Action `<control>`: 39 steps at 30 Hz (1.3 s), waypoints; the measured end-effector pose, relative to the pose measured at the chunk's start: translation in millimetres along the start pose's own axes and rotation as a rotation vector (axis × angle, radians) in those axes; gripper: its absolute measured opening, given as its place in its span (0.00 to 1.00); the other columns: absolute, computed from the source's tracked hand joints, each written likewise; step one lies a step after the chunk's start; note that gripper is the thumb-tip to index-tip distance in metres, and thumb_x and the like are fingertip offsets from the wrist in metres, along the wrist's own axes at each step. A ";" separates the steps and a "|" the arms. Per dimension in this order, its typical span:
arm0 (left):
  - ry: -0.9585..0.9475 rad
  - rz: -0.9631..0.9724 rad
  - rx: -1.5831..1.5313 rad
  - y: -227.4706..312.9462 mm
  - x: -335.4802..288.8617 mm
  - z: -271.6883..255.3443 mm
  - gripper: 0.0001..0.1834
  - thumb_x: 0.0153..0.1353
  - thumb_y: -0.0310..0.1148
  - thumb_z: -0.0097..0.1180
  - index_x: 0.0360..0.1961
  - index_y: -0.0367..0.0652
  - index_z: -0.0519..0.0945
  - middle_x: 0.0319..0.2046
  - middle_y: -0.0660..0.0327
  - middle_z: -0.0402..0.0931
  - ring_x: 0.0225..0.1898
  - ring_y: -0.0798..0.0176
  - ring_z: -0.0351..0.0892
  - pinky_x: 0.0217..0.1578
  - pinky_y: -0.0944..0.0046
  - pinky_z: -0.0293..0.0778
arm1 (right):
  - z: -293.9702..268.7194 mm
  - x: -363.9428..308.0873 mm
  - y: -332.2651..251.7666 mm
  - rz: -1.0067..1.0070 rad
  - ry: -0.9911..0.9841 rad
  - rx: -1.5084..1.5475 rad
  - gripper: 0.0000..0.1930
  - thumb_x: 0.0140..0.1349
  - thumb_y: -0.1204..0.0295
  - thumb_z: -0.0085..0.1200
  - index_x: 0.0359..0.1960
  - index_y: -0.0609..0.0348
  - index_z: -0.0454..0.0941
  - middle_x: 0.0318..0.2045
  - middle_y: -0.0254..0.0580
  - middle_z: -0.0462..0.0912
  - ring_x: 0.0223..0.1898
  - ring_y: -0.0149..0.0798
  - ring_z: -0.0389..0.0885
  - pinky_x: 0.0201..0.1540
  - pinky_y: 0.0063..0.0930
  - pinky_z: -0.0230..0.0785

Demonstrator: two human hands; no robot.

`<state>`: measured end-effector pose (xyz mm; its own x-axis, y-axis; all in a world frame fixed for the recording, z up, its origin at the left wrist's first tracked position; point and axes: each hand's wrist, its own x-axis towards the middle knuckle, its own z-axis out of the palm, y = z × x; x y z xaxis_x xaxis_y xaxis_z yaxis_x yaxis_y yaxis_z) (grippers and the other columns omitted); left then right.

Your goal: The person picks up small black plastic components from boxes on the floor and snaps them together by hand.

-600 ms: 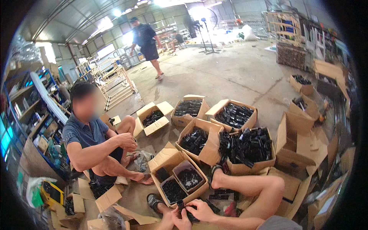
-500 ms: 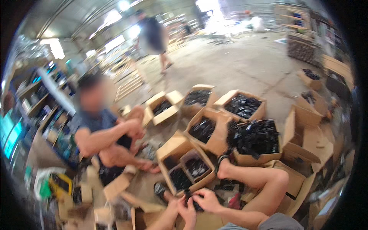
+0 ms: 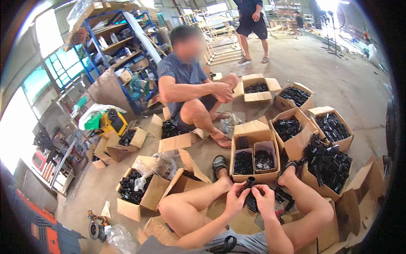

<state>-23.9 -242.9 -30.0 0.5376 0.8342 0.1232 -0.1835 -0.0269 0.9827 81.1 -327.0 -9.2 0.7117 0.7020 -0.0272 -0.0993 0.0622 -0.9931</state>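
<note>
Between my bent knees I hold up a short black tube (image 3: 251, 182), its round mouth showing at the top. My left hand (image 3: 237, 200) grips it from the left with closed fingers. Pressed close on its other side is my right hand (image 3: 264, 200), thumb and fingertips pinched together; any small part inside that pinch is hidden. Below and to the right of the hands lie several loose black pieces (image 3: 284, 197) on cardboard. Just ahead stands an open carton (image 3: 255, 174) with two inner boxes, one of black parts (image 3: 243, 162) and one of small dark and pale bits (image 3: 264, 160).
Opposite sits a co-worker (image 3: 186, 89), both hands together. Cartons of black parts surround us, including a heaped one (image 3: 327, 163) at right and one with plastic wrap (image 3: 144, 186) at left. Another person (image 3: 252, 29) stands farther back. Blue shelving (image 3: 116, 46) is behind, orange-black cases (image 3: 38, 224) lower left.
My view has swung left, so the cartons and co-worker sit farther right in the picture. Both hands stay together at the black tube, which now shows more plainly.
</note>
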 end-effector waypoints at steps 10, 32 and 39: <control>0.020 -0.059 0.007 17.3 -19.2 0.3 0.14 0.67 0.23 0.58 0.53 0.35 0.75 0.45 0.59 0.81 0.47 0.71 0.79 0.49 0.70 0.74 | 6.7 -20.3 -15.4 -0.232 0.099 -0.221 0.06 0.61 0.75 0.59 0.33 0.68 0.81 0.31 0.45 0.82 0.34 0.39 0.81 0.40 0.29 0.71; -0.094 -0.238 -0.033 -56.8 107.3 123.1 0.12 0.67 0.22 0.57 0.50 0.35 0.74 0.43 0.59 0.80 0.44 0.69 0.78 0.49 0.67 0.73 | -75.1 113.1 39.7 -0.114 0.487 -0.261 0.08 0.61 0.75 0.62 0.37 0.68 0.85 0.32 0.40 0.86 0.34 0.29 0.81 0.39 0.25 0.73; -0.094 -0.336 -0.074 -94.9 129.9 88.5 0.14 0.66 0.23 0.60 0.51 0.35 0.76 0.42 0.60 0.80 0.43 0.70 0.77 0.48 0.68 0.74 | -52.5 136.6 56.3 0.058 0.392 -0.142 0.08 0.59 0.73 0.64 0.36 0.66 0.86 0.33 0.43 0.85 0.36 0.33 0.83 0.40 0.27 0.74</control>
<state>136.2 -180.8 -95.0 0.6509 0.7352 -0.1892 -0.0413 0.2831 0.9582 209.3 -264.8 -74.8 0.9214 0.3762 -0.0973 -0.0695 -0.0868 -0.9938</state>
